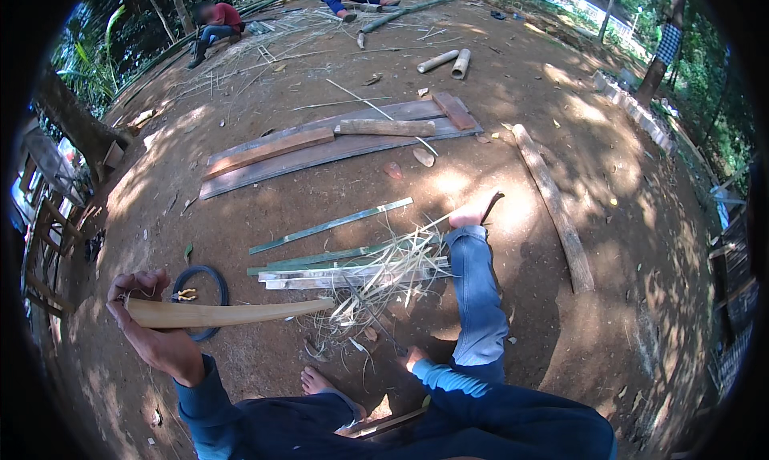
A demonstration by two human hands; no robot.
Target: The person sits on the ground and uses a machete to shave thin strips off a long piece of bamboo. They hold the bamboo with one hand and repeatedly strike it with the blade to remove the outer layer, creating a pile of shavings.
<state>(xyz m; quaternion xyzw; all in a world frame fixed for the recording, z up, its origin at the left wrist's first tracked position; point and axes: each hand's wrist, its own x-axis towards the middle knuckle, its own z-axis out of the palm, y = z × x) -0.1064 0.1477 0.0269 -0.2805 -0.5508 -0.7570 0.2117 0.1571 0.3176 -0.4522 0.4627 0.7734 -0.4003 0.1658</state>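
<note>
My left hand (159, 341) is closed around the wide end of a pale split bamboo strip (232, 313), which reaches rightward over the ground. Its narrow end meets a heap of thin bamboo shavings (376, 284). My right hand (412, 357), low between my legs, is closed on the handle of a knife (386, 329). The dark, thin blade points up and left toward the shavings and the strip's tip; whether they touch is unclear. Beyond lie green split bamboo slats (328, 226) and a pale slat bundle (320, 279), partly covered by shavings.
Near my left hand lies a black coil (226, 288) with orange-handled pliers (186, 295). Farther off are wooden planks (264, 174), a long log (553, 208) and two bamboo tubes (438, 61). Two people (220, 28) sit at the back. My right leg (474, 292) stretches forward.
</note>
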